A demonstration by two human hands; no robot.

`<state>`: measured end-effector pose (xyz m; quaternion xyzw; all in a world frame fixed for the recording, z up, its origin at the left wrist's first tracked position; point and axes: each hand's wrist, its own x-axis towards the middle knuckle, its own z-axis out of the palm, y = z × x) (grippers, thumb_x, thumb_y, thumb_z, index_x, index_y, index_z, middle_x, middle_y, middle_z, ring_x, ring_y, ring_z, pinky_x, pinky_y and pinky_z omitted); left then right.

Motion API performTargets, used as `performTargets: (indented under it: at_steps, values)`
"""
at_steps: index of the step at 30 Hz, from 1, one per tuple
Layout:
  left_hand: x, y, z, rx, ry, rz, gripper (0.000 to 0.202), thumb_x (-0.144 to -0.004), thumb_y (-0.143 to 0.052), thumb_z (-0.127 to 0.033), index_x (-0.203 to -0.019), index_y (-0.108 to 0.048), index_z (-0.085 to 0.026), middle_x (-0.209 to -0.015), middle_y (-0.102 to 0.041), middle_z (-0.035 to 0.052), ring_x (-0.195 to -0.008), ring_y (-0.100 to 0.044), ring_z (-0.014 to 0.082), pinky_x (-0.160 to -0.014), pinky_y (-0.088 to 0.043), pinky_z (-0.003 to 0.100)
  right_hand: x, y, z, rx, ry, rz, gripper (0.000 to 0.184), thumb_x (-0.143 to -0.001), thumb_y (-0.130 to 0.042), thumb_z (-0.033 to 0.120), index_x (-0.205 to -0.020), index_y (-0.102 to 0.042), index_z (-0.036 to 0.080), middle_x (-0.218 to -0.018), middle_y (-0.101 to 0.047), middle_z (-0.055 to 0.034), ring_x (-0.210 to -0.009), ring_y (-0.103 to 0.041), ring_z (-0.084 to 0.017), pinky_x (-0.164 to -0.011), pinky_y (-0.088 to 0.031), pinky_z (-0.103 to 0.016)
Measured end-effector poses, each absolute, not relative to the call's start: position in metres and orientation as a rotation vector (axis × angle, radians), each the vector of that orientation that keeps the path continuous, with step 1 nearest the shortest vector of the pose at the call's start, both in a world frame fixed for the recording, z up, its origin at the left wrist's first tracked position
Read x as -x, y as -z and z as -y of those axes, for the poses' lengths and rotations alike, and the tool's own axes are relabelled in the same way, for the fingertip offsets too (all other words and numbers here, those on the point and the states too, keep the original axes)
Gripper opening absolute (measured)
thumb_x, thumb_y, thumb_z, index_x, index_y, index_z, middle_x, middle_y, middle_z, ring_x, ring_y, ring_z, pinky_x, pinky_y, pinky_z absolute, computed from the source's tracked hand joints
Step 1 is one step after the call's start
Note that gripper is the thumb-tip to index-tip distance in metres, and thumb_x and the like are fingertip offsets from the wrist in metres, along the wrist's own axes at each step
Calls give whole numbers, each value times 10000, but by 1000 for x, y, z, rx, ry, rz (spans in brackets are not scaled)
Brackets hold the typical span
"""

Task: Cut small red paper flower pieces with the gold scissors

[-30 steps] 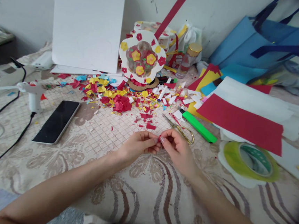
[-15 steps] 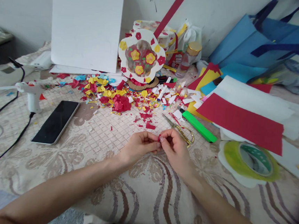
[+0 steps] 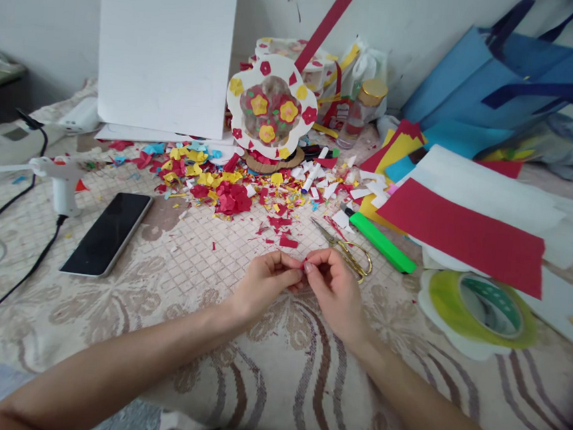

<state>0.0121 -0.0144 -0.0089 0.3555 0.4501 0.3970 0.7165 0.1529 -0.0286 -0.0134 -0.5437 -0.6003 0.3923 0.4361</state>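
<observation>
A small piece of red paper (image 3: 305, 264) is pinched between my two hands, mostly covered by the fingertips. My left hand (image 3: 271, 282) grips it from the left with thumb and forefinger. From the other side my right hand (image 3: 333, 283) closes thumb and fingers on the same piece. Just behind the right hand lie gold-handled scissors (image 3: 346, 250), blades pointing to the back left. Beyond the hands a loose red scrap (image 3: 289, 241) rests on the patterned tablecloth (image 3: 203, 251).
Paper scraps (image 3: 194, 173) spread around a flower-decorated paper lantern (image 3: 275, 110). A phone (image 3: 108, 234) and a glue gun (image 3: 61, 185) are at left. A green cutter (image 3: 383, 242), red paper sheet (image 3: 465, 234), tape roll (image 3: 439, 302) and blue bag (image 3: 458, 83) stand right.
The fingers have shifted slightly around the red piece, and less of it shows now. Everything else stays where it was.
</observation>
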Motion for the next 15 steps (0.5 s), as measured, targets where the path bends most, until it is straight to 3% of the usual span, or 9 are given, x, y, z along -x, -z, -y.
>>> performTargets:
  at_steps: [6,12,15]
  values:
    - [-12,7,14,-799,-861,-987,196,-690,-707,-272,-757,-596,-125,-649,-631,9,-610,-580,103,-655,-455,248,-153,14,28,1325,-939,1501,37,-866,-505,221,-833,-490,212,-828,-566,-15,-699,-555,-131,-620,-489,-264]
    - [-11,5,13,-807,-890,-959,207,-712,-690,-310,-746,-599,-127,-643,-633,14,-610,-579,107,-646,-453,249,-156,8,25,1269,-1179,1361,157,-907,-475,361,-970,-506,221,-836,-589,-13,-689,-591,-130,-618,-513,-264]
    - [-11,6,14,-866,-869,-973,211,-715,-693,-311,-738,-595,-126,-617,-623,6,-590,-574,104,-626,-452,242,-157,6,24,1266,-1228,1416,165,-867,-549,373,-886,-549,210,-770,-599,-3,-653,-589,-133,-595,-508,-264]
